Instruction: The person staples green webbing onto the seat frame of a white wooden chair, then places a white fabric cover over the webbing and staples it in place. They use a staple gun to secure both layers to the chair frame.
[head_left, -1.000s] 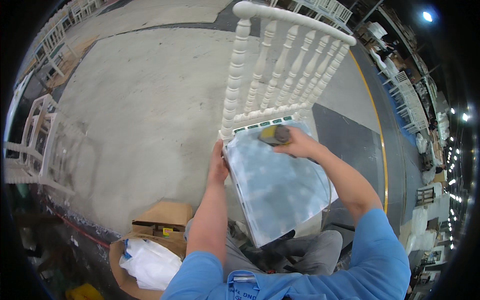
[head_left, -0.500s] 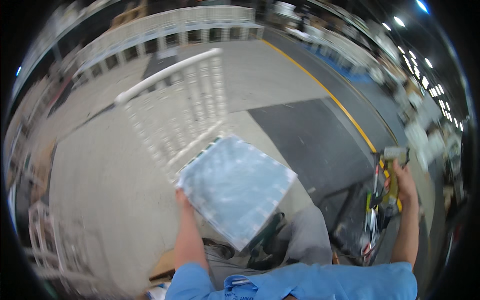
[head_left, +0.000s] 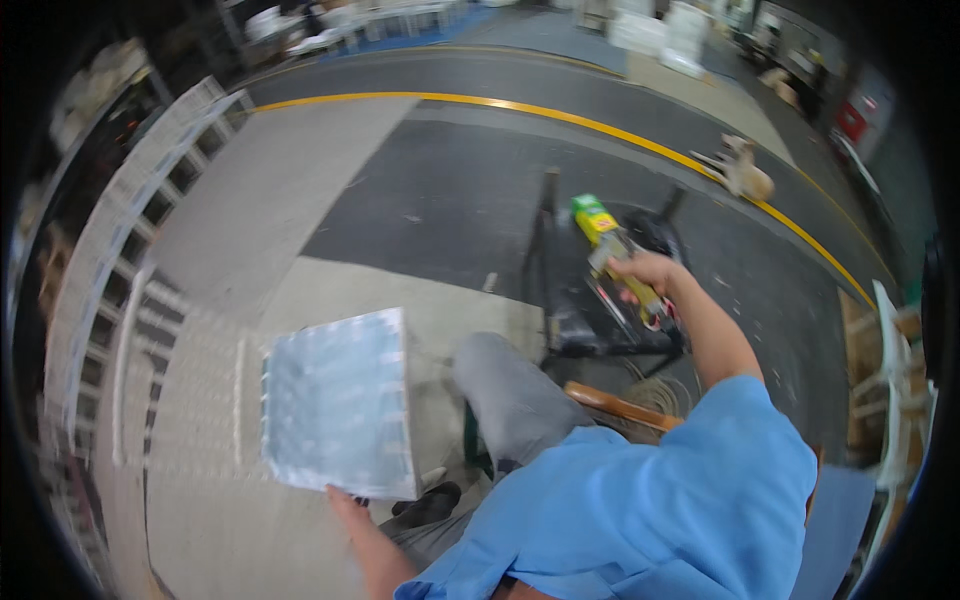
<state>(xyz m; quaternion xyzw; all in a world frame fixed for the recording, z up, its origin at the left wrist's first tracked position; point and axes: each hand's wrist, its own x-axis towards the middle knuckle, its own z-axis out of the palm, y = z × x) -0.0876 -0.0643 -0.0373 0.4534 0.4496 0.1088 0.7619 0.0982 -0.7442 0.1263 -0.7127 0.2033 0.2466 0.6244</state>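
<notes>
A white spindle-backed chair point(head_left: 240, 400) stands at the left, its square seat covered in a pale blue sheet point(head_left: 335, 390). At the seat's near edge, my left hand point(head_left: 347, 503) is closed on the chair, some fingers hidden beneath. My right hand point(head_left: 640, 270) is wrapped round a yellowish staple gun point(head_left: 650, 300), slightly blurred, above a black chair point(head_left: 580, 330). Beside the gun's head is a green and yellow box point(head_left: 594, 217). A red-and-white tool point(head_left: 612, 308) lies on the black seat under my hand.
A row of white chairs point(head_left: 120, 220) lines the left side. A dog point(head_left: 745, 170) lies on the yellow floor line point(head_left: 500, 102) at the far right. A wooden armrest point(head_left: 620, 405) is right of my knee, near a coiled hose point(head_left: 670, 390). White furniture point(head_left: 890, 390) stands at the right.
My view has swung right, so the white chair sits further left in it. The staple gun in my right hand is now over the black chair. My left hand stays on the seat edge.
</notes>
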